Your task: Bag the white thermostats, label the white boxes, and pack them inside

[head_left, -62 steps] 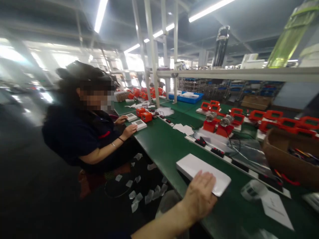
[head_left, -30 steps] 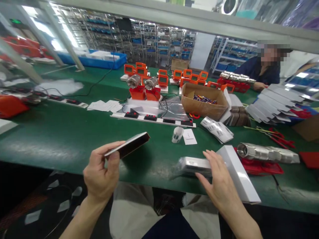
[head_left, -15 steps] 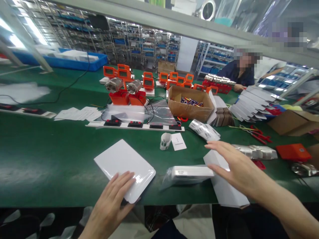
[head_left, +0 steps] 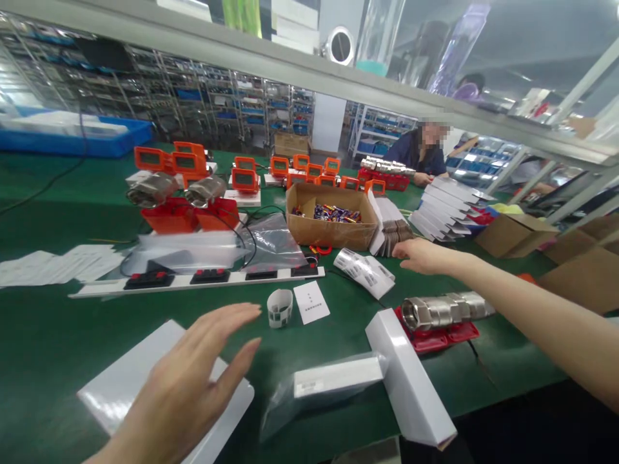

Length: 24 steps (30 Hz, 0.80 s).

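Note:
My left hand [head_left: 198, 367] hovers over a flat white carton [head_left: 130, 361], thumb and fingers apart, with nothing in it. My right hand [head_left: 425, 256] reaches across the bench, fingers stretched out, beside a stack of flattened cartons [head_left: 394, 225]; I cannot tell whether it touches them. A white box in a clear plastic bag [head_left: 338, 377] lies in front of me. Against its right end rests a long white box [head_left: 411, 380]. Behind that, a metal fitting [head_left: 445, 312] sits on a red housing [head_left: 447, 336]. A curled label strip [head_left: 280, 308] stands near a printed card [head_left: 312, 301].
A cardboard box of small wrapped parts [head_left: 333, 216] stands mid-bench, with label sheets [head_left: 365, 272] before it. Orange-framed devices [head_left: 245, 175] line the back. A power strip [head_left: 207, 278] crosses the left. Another person [head_left: 420, 151] sits across the bench. A shelf beam [head_left: 290, 71] runs overhead.
My left hand has lifted off the flat carton and opened. My right hand has moved forward from the long white box to the carton stack. The view has turned right.

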{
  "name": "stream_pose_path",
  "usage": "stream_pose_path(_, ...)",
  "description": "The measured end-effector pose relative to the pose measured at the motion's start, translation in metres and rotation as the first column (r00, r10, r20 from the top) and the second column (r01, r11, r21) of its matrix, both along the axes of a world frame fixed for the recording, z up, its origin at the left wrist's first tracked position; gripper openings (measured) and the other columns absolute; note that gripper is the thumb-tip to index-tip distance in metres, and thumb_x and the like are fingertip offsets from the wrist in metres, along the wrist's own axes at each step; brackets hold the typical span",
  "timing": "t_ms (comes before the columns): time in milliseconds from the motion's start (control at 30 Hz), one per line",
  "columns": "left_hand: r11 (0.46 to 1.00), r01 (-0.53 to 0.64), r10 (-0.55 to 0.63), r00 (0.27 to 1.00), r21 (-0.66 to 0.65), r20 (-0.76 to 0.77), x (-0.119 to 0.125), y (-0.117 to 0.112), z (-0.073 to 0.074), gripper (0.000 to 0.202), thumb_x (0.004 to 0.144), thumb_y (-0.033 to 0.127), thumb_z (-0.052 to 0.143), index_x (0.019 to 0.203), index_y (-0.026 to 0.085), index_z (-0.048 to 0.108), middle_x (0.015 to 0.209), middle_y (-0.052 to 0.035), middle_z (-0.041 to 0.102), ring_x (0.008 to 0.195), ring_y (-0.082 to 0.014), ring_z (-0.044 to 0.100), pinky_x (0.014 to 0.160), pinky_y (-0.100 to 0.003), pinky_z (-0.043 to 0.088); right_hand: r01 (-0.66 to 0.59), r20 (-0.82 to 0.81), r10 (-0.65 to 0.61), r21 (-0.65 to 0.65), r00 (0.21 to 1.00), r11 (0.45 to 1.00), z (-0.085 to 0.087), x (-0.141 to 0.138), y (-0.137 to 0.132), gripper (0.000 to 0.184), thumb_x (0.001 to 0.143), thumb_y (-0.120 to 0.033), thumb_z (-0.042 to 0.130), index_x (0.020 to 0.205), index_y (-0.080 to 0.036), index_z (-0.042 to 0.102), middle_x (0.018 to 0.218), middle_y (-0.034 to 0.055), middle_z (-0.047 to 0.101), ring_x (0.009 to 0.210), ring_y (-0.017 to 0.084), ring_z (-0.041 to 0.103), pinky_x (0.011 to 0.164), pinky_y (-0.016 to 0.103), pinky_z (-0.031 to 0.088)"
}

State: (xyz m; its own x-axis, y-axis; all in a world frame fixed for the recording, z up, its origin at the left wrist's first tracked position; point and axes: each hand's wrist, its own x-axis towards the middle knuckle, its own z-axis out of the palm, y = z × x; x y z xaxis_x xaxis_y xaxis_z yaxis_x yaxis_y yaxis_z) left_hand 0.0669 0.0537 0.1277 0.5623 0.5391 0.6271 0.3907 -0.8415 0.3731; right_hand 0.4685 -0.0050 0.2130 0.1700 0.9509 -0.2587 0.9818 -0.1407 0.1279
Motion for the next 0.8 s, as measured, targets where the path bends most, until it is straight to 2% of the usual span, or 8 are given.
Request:
stream_pose_path(100, 0.995, 0.089, -0.093, 0.99, -0.042, -0.11, 0.054, 0.021, 0.023, 0.028, 0.091, 0.04, 0.047, 0.112, 0.026, 0.057, 0.112, -0.0047, 0.064, 0.105, -0.0246, 0.06, 0.09, -0.039, 0.051, -0.035, -0.008, 0.034, -0.038, 0.999, 0.999, -0.009, 0.003, 0.013, 0.025, 0.082, -0.01, 0.056, 0.105, -0.012, 0.065, 0.105, 0.0102, 0.069, 0.097, 0.022, 0.063, 0.082, 0.029, 0.046)
stream_pose_path(167, 0.98, 0.09, -0.129, 0.967, -0.177, -0.221, 0.092, 0.037, 0.03, 0.024, 0.091, 0.032, 0.045, 0.108, 0.021, 0.059, 0.11, -0.0071, 0.064, 0.106, -0.0256, 0.059, 0.091, -0.04, 0.049, -0.044, -0.003, 0.044, -0.057, 0.999, 0.997, -0.013, 0.001, 0.023, 0.023, 0.083, -0.011, 0.057, 0.105, -0.013, 0.064, 0.105, 0.0093, 0.068, 0.097, 0.021, 0.063, 0.083, 0.032, 0.047)
stream_pose_path(200, 0.966, 0.041, -0.113, 0.955, -0.256, -0.274, 0.111, 0.045, 0.031, 0.023, 0.091, 0.027, 0.045, 0.106, 0.019, 0.059, 0.111, -0.008, 0.064, 0.106, -0.025, 0.058, 0.093, -0.04, 0.047, -0.049, 0.0, 0.049, -0.066, 0.999, 0.997, -0.014, 0.0, 0.028, 0.021, 0.084, -0.012, 0.057, 0.104, -0.013, 0.064, 0.104, 0.0086, 0.068, 0.096, 0.021, 0.063, 0.083, 0.034, 0.047)
stream_pose_path(333, 0.942, -0.041, -0.109, 0.902, -0.334, -0.418, 0.178, 0.076, 0.027, 0.016, 0.088, 0.014, 0.049, 0.096, 0.014, 0.063, 0.097, -0.0098, 0.066, 0.094, -0.023, 0.062, 0.087, -0.04, 0.049, -0.062, 0.007, 0.062, -0.089, 0.998, 0.994, -0.016, -0.004, 0.041, 0.015, 0.087, -0.016, 0.058, 0.1, -0.015, 0.064, 0.102, 0.0063, 0.067, 0.093, 0.019, 0.062, 0.083, 0.036, 0.048)
stream_pose_path(433, 0.921, -0.102, -0.112, 0.855, -0.375, -0.506, 0.214, 0.092, 0.017, 0.014, 0.09, 0.024, 0.057, 0.095, 0.012, 0.062, 0.097, -0.0074, 0.064, 0.093, -0.0199, 0.062, 0.086, -0.04, 0.05, -0.059, 0.01, 0.06, -0.09, 0.998, 0.994, -0.017, -0.004, 0.042, 0.015, 0.087, -0.014, 0.055, 0.1, -0.015, 0.064, 0.1, 0.0069, 0.067, 0.09, 0.019, 0.063, 0.08, 0.036, 0.048)
stream_pose_path(600, 0.862, -0.196, -0.134, 0.802, -0.467, -0.582, 0.247, 0.106, -0.002, 0.025, 0.088, 0.033, 0.06, 0.105, 0.014, 0.059, 0.105, -0.0074, 0.062, 0.093, -0.0196, 0.061, 0.081, -0.038, 0.053, -0.057, -0.012, 0.056, -0.055, 0.998, 0.997, -0.02, 0.001, 0.037, 0.025, 0.082, -0.009, 0.053, 0.102, -0.015, 0.066, 0.102, 0.013, 0.068, 0.093, 0.025, 0.064, 0.075, 0.032, 0.046)
stream_pose_path(700, 0.827, -0.206, -0.16, 0.806, -0.523, -0.57, 0.253, 0.111, -0.012, 0.026, 0.089, 0.034, 0.06, 0.107, 0.014, 0.058, 0.105, -0.0069, 0.061, 0.091, -0.0191, 0.061, 0.079, -0.037, 0.054, -0.06, -0.046, 0.059, -0.03, 0.997, 0.998, -0.022, 0.006, 0.033, 0.025, 0.081, -0.01, 0.053, 0.101, -0.016, 0.066, 0.102, 0.0134, 0.069, 0.093, 0.027, 0.065, 0.073, 0.03, 0.045)
stream_pose_path(800, 0.807, -0.18, -0.173, 0.838, -0.562, -0.518, 0.252, 0.115, -0.014, 0.023, 0.089, 0.033, 0.06, 0.101, 0.014, 0.06, 0.1, -0.0056, 0.062, 0.088, -0.0182, 0.062, 0.078, -0.036, 0.054, -0.061, -0.088, 0.06, -0.006, 0.994, 0.998, -0.025, 0.012, 0.032, 0.023, 0.081, -0.011, 0.053, 0.099, -0.016, 0.067, 0.101, 0.0123, 0.069, 0.093, 0.026, 0.065, 0.074, 0.029, 0.044)
